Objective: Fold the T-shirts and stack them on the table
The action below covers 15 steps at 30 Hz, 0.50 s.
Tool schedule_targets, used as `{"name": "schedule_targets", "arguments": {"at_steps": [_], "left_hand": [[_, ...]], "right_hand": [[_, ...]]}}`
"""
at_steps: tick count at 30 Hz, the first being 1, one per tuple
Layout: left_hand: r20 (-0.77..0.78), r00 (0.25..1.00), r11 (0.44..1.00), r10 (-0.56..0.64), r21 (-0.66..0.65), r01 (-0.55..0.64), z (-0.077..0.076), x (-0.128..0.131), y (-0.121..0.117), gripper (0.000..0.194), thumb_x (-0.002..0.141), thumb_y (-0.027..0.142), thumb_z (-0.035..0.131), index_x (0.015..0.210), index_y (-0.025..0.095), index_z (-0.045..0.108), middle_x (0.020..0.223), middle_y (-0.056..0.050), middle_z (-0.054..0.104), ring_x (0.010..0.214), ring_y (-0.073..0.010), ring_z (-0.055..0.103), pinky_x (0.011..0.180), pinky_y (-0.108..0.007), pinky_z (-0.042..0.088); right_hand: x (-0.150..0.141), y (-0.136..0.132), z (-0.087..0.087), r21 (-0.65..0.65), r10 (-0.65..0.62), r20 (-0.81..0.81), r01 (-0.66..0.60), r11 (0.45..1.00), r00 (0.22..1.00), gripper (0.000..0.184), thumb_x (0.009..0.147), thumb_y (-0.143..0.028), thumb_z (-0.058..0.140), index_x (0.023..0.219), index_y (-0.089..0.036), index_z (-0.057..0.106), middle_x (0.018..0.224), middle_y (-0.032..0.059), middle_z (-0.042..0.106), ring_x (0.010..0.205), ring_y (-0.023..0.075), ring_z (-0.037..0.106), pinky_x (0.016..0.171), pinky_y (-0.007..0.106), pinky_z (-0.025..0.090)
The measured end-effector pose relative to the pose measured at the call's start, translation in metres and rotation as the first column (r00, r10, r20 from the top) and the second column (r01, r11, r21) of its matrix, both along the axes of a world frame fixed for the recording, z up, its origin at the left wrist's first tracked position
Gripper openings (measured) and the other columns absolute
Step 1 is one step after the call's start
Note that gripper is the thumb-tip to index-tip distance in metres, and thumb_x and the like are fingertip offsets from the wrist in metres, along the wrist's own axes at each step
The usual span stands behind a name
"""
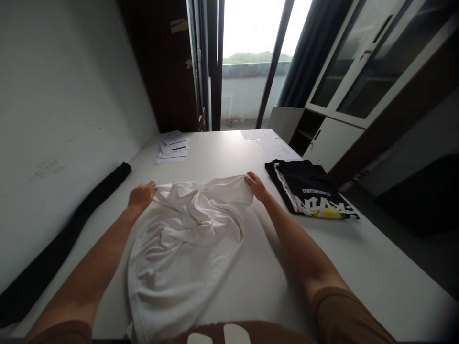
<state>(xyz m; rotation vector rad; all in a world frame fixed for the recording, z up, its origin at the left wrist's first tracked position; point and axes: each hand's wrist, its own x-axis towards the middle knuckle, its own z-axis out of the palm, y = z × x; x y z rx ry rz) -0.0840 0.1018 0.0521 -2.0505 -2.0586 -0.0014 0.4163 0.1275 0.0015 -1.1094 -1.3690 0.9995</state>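
Nearest: my brown fabric shirt (274, 333). Beyond it, rumpled white cloth garment (186, 258) on the smooth white table (215, 154), far edge pinched in my left hand (141, 197) and right hand (256, 185). Likely spreading step; next calls for 2-handed pull, smoothing creases.

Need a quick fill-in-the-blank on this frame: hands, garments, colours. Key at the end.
The left hand and right hand hold a garment coloured ____.
The folded black clothing lies nearer the ____ hand.
Its print combines white and ____.
The long black strip lies nearer the ____ hand.
Missing words: white; right; yellow; left.
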Motion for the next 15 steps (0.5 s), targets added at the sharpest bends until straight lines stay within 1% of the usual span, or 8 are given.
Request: {"name": "schedule_targets", "arguments": {"at_steps": [2,4,7,9,10,12,14,15], "left_hand": [[-0.073,0.996,0.998,0.057,0.036,-0.055,0.023,-0.028,-0.002,0.039,0.103,0.041,0.036,0.120,0.018,0.062,0.103,-0.019,0.070,0.094,-0.0326,0.067,0.076,-0.036,0.048],[-0.111,0.986,0.991,0.123,0.061,-0.116,0.043,-0.059,-0.003,0.040,0.104,0.041,0.035,0.122,0.015,0.060,0.106,-0.019,0.070,0.093,-0.0308,0.066,0.076,-0.035,0.048],[-0.143,0.960,0.970,0.241,0.057,-0.235,0.066,-0.107,-0.003,0.041,0.105,0.042,0.033,0.124,0.013,0.056,0.108,-0.016,0.071,0.090,-0.0259,0.065,0.076,-0.034,0.047],[-0.151,0.931,0.943,0.332,0.045,-0.329,0.075,-0.132,-0.003,0.040,0.105,0.042,0.032,0.123,0.014,0.055,0.107,-0.013,0.072,0.087,-0.0236,0.065,0.075,-0.033,0.047],[-0.145,0.917,0.928,0.371,0.046,-0.369,0.078,-0.141,-0.003,0.041,0.105,0.042,0.031,0.123,0.015,0.055,0.107,-0.012,0.072,0.086,-0.0232,0.065,0.074,-0.032,0.047],[-0.115,0.897,0.904,0.427,0.078,-0.420,0.083,-0.149,-0.004,0.041,0.105,0.042,0.030,0.123,0.015,0.055,0.108,-0.012,0.072,0.086,-0.0232,0.064,0.075,-0.033,0.047],[-0.067,0.898,0.893,0.434,0.161,-0.420,0.089,-0.149,-0.004,0.041,0.105,0.041,0.032,0.124,0.014,0.055,0.112,-0.012,0.071,0.089,-0.0239,0.063,0.077,-0.034,0.047],[-0.024,0.902,0.885,0.430,0.209,-0.416,0.092,-0.147,-0.003,0.040,0.104,0.041,0.034,0.125,0.013,0.055,0.114,-0.013,0.070,0.090,-0.0239,0.062,0.078,-0.035,0.047]], "right_hand": [[-0.001,-0.007,0.005,0.019,0.031,0.154,-0.034,0.999,0.988,0.033,0.083,-0.054,0.060,0.078,-0.024,0.046,0.064,-0.0048,0.041,0.060,0.0133,0.037,0.054,0.026,0.031],[0.002,-0.015,0.009,0.054,0.049,0.334,-0.071,0.996,0.941,0.033,0.085,-0.055,0.061,0.082,-0.024,0.052,0.065,-0.0041,0.046,0.061,0.0140,0.040,0.056,0.027,0.032],[0.015,-0.027,0.014,0.063,0.088,0.577,-0.152,0.986,0.812,0.035,0.083,-0.057,0.066,0.091,-0.023,0.061,0.070,-0.0023,0.056,0.063,0.0152,0.045,0.059,0.028,0.034],[0.024,-0.033,0.017,0.007,0.155,0.678,-0.217,0.976,0.719,0.036,0.080,-0.056,0.070,0.094,-0.023,0.065,0.072,-0.0011,0.062,0.063,0.0160,0.049,0.061,0.028,0.035],[0.028,-0.036,0.018,-0.040,0.201,0.710,-0.246,0.968,0.675,0.035,0.078,-0.054,0.072,0.093,-0.023,0.067,0.072,-0.0006,0.064,0.063,0.0163,0.051,0.061,0.028,0.036],[0.036,-0.038,0.020,-0.143,0.299,0.735,-0.292,0.946,0.608,0.030,0.074,-0.049,0.075,0.086,-0.022,0.070,0.069,-0.0001,0.065,0.062,0.0167,0.053,0.060,0.028,0.036],[0.044,-0.038,0.024,-0.206,0.360,0.728,-0.315,0.926,0.583,0.027,0.070,-0.046,0.075,0.079,-0.021,0.071,0.065,-0.0002,0.065,0.060,0.0165,0.053,0.059,0.028,0.036],[0.048,-0.037,0.027,-0.211,0.365,0.720,-0.314,0.926,0.591,0.027,0.070,-0.046,0.075,0.078,-0.020,0.071,0.064,-0.0003,0.065,0.060,0.0162,0.052,0.058,0.027,0.035]]}}
